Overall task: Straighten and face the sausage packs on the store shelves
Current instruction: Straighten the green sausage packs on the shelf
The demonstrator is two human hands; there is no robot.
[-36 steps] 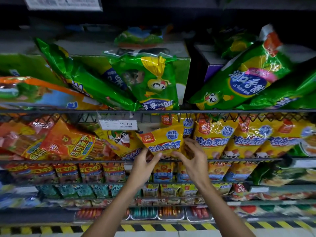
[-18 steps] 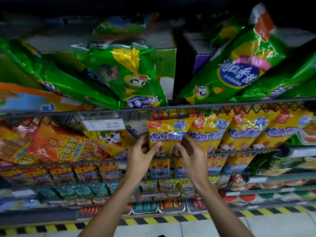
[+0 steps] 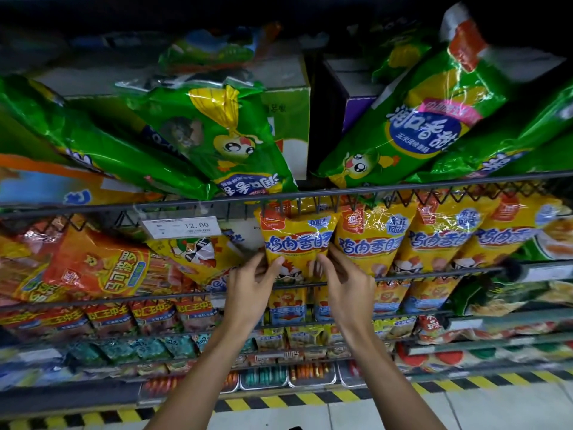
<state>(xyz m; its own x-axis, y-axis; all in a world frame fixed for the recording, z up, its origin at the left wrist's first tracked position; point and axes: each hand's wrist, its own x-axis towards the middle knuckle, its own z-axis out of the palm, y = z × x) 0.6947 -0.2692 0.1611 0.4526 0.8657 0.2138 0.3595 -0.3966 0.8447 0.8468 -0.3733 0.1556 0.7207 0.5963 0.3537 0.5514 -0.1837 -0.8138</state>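
A yellow sausage pack [image 3: 296, 240] with blue lettering stands upright, face forward, on the middle wire shelf [image 3: 434, 272]. My left hand [image 3: 251, 285] grips its lower left edge with thumb on the front. My right hand [image 3: 348, 283] grips its lower right edge. To its right stand three more yellow packs [image 3: 369, 240] of the same kind, leaning slightly right. An orange pack [image 3: 96, 262] and a yellow pack with a cartoon figure [image 3: 198, 256] lie tilted to the left.
Large green packs [image 3: 217, 141] lie slanted on the upper wire shelf [image 3: 403, 189], in front of cardboard boxes. A price tag [image 3: 181, 226] reading 12.00 hangs from that shelf. Lower shelves hold small red, teal and yellow packs. Yellow-black tape [image 3: 279, 398] marks the floor edge.
Both hands turned the yellow pack from tilted to upright and pushed it up and right beside the matching packs. The camera view tilted upward.
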